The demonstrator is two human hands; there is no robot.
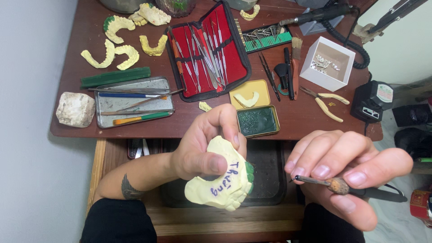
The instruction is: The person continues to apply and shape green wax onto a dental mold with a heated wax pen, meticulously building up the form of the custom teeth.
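Your brown wooden table fills the upper view, its far edge cut off by the frame. On it the red instrument case lies open with its row of steel tools, and left of it sits the metal tray holding brushes and pencils. A white box stands to the right; what the small shiny pieces inside are is hard to make out.

Below the table edge, your left hand is clamped around the pale yellow dental cast, thumb pressed on its flat base. The base faces you, so the teeth are hidden, and only a green sliver shows at its right edge.

Your right hand pinches a thin hooked carving tool between fingertips and thumb, its tip near the cast but apart.
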